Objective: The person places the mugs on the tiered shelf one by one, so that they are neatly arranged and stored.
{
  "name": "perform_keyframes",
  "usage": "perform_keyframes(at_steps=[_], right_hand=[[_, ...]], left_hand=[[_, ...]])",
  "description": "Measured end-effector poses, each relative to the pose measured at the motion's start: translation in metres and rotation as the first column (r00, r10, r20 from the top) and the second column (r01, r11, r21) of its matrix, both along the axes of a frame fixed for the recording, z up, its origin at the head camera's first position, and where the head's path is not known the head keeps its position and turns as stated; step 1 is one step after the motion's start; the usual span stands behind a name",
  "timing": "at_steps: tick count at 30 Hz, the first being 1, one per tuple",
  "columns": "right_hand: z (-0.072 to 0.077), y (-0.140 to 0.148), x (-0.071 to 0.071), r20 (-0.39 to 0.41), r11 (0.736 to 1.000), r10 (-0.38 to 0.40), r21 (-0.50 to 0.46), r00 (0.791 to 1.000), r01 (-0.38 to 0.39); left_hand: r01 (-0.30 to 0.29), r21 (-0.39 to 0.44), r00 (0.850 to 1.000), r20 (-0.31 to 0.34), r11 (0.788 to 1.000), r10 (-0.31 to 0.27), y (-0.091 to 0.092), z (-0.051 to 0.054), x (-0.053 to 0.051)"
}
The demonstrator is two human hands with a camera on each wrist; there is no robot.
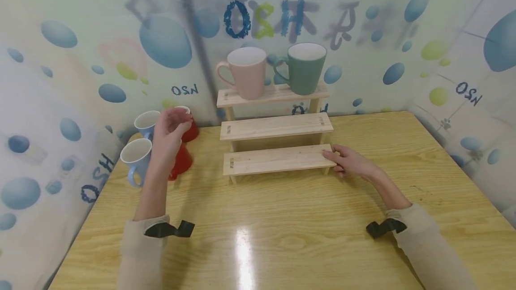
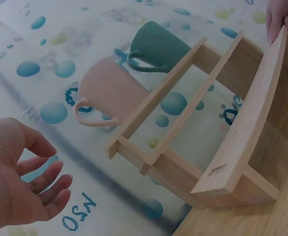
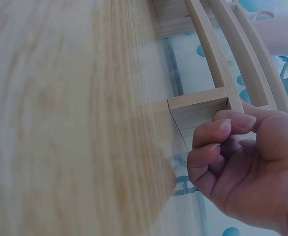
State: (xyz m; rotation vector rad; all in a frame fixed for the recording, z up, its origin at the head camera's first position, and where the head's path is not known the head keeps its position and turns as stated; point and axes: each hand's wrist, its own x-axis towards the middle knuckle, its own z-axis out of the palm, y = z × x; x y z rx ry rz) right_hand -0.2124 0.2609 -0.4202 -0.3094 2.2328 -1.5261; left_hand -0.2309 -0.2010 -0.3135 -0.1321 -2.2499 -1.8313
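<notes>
A three-step wooden rack (image 1: 277, 160) stands on the table. On its top step are a pink mug (image 1: 251, 75) and a green mug (image 1: 307, 70), both upright with handles to the left. My right hand (image 1: 350, 161) grips the right end of the lowest step, fingers curled in the right wrist view. At the left, my left hand (image 1: 168, 131) hovers near two red mugs (image 1: 183, 160), partly hiding them. Its fingers (image 2: 48, 177) are loosely bent and hold nothing. Beside the red mugs stand two light-blue mugs (image 1: 137, 155).
The wood-grain table (image 1: 282, 218) meets a patterned cloth backdrop (image 1: 161, 88) at the back and sides. The middle step (image 1: 276, 126) and lowest step carry no mugs. A black strap (image 1: 169, 229) sits at each wrist.
</notes>
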Motion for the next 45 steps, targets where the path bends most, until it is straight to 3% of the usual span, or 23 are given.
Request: perform_keyframes(at_steps=[6,15,25,36,45], right_hand=[[0.0,-0.001,-0.002,-0.005,1.0,-0.009,0.011,1.0,0.009],[-0.001,0.0,-0.002,-0.003,1.0,-0.004,0.013,1.0,0.004],[-0.002,-0.001,-0.002,0.006,1.0,0.003,0.006,1.0,-0.003],[-0.003,0.0,-0.002,0.013,1.0,0.002,-0.017,1.0,-0.002],[-0.002,0.001,-0.002,0.025,0.998,0.015,-0.06,1.0,-0.014]], left_hand=[[-0.051,0.0,0.998,-0.029,0.999,0.051,-0.006,-0.012,0.012],[-0.071,0.03,0.997,-0.002,0.997,0.071,-0.017,-0.03,0.029],[-0.14,0.093,0.99,-0.007,0.986,0.141,-0.028,-0.046,0.04],[-0.231,-0.008,0.97,0.073,0.973,0.231,-0.048,-0.062,0.047],[-0.288,-0.077,0.947,0.127,0.955,0.296,-0.057,-0.067,0.05]])
